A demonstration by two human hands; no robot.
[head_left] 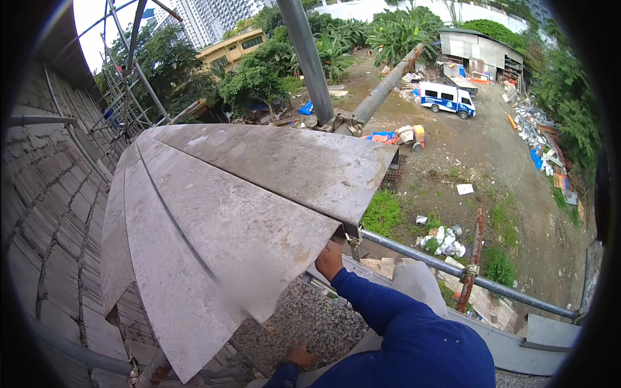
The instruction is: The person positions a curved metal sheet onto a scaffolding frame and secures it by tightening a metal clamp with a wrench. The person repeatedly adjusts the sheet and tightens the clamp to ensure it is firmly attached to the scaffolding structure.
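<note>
Several grey metal planks are laid side by side on scaffolding, between a block wall and a pipe rail. One plank's near end is met by the right hand; its fingertips are hidden, so whether they are closed cannot be told. The left hand is held loosely spread over a speckled surface. Farther out, a white-and-blue van is parked in a littered yard.
</note>
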